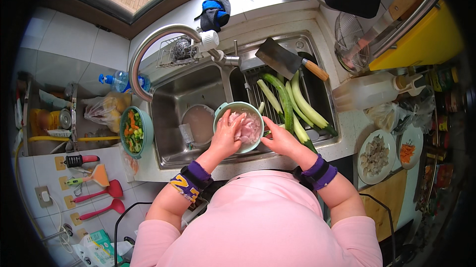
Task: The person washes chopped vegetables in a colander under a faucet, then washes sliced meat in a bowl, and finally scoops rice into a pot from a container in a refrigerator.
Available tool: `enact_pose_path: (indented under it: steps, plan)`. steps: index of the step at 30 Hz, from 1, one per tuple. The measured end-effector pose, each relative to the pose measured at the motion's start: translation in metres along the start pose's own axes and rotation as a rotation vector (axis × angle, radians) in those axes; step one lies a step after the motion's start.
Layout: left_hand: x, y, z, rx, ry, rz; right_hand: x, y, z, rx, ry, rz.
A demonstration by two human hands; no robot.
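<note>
Over the divider of the double sink, a pale green bowl (217, 115) holds pink raw meat slices (248, 127) in what looks like cloudy liquid. My left hand (226, 131) reaches over the bowl's near left side, its spread fingers resting on the meat. At the right side, my right hand (279, 137) grips the bowl, thumb near the rim and fingers against the wall. In the left sink basin (173, 118), a round container (199, 122) of cloudy water sits below the bowl. Partly peeled long green vegetables (284, 100), perhaps cucumbers, lie on a drying rack (254, 81) right of the bowl.
A cleaver (282, 59) lies across the right basin's far side. The curved faucet (139, 55) arches over the left basin. A green colander (148, 133) of chopped vegetables stands at left. Plates of pale raw pieces (376, 155) and orange shreds (407, 152) sit at right.
</note>
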State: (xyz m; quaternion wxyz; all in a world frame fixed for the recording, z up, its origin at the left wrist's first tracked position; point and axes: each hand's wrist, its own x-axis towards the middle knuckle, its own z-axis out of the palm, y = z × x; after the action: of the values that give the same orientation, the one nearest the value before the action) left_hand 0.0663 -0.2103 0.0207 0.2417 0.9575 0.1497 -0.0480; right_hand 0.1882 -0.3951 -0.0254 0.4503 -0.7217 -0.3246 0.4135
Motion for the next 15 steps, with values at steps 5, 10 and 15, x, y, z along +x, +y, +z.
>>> enact_pose_path:
  steps: [5,10,15]
  plan:
    - [0.004,-0.003,0.022,0.148,-0.022,-0.063,0.001,-0.001,0.000,0.026,-0.012,-0.015]
    - [0.024,-0.024,0.043,0.056,-0.046,-0.157,-0.001,-0.007,-0.002,0.009,-0.014,0.020]
    - [0.029,-0.020,0.024,-0.064,0.040,-0.131,0.001,-0.003,-0.002,0.021,-0.021,0.012]
